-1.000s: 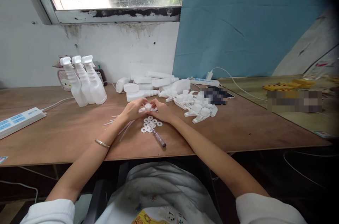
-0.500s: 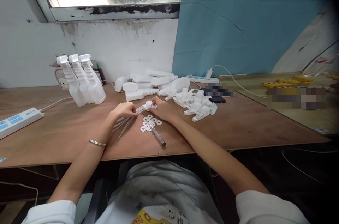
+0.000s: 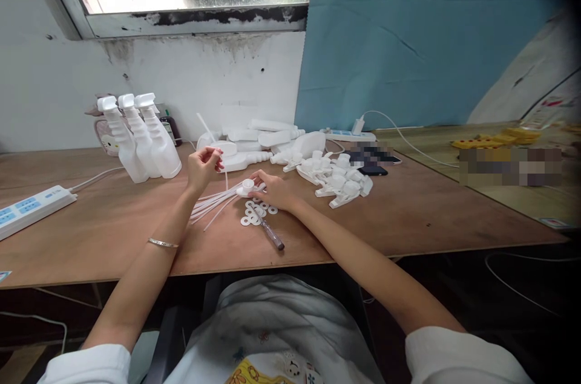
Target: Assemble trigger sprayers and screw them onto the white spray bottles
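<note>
My left hand (image 3: 204, 167) is raised above the table, its fingertips pinching a thin white plastic tube (image 3: 206, 126) that slants upward past the fingers and shows again below them. In my right hand (image 3: 274, 189) is a white spray trigger head (image 3: 246, 188), held low with its round cap facing up. Several more white tubes (image 3: 213, 201) lie fanned out on the table beneath and left of the trigger head. Close by my right hand are white ring washers (image 3: 254, 214) in a small heap, with a screwdriver (image 3: 272, 235) resting its tip among them.
Three white spray bottles (image 3: 149, 139) stand at the back left. White bottles (image 3: 267, 137) lie piled by the wall, and trigger heads (image 3: 338, 178) are heaped to the right. A power strip (image 3: 36, 208) lies far left, a dark phone (image 3: 373, 170) behind the heap.
My left hand has risen and moved left, lifting one tube off the bunch. My right hand has shifted slightly left and down with the trigger head.
</note>
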`<act>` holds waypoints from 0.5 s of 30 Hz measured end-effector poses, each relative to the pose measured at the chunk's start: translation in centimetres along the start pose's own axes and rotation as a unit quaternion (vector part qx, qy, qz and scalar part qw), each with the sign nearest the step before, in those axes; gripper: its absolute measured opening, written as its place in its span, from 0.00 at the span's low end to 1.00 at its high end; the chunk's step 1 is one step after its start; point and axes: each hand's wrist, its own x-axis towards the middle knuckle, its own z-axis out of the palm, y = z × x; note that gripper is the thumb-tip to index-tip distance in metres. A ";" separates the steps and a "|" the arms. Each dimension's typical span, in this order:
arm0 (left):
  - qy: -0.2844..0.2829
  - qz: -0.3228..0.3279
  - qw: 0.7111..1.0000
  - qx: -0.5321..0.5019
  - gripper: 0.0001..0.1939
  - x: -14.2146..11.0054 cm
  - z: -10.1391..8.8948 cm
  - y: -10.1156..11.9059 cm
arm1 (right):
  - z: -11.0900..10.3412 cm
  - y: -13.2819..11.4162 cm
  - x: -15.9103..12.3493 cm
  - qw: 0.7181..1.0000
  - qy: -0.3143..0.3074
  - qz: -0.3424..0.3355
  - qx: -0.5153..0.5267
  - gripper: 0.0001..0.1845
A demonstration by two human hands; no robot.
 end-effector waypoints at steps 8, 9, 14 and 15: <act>0.056 -0.006 0.991 -0.125 0.13 -0.3 0.8 0.7 | 0.1 0.2 0.0 1.000 -0.013 0.016 -0.015 0.17; 0.058 -0.003 0.990 -0.126 0.13 -0.4 0.8 0.8 | 0.1 0.3 0.0 1.000 -0.014 0.013 -0.014 0.17; 0.065 0.005 0.989 -0.129 0.12 -0.5 0.9 1.1 | 0.1 0.5 0.0 1.000 -0.015 0.013 -0.018 0.18; 0.065 0.005 0.990 -0.127 0.12 -0.5 0.9 1.1 | 0.2 0.6 0.0 1.000 -0.014 0.013 -0.019 0.18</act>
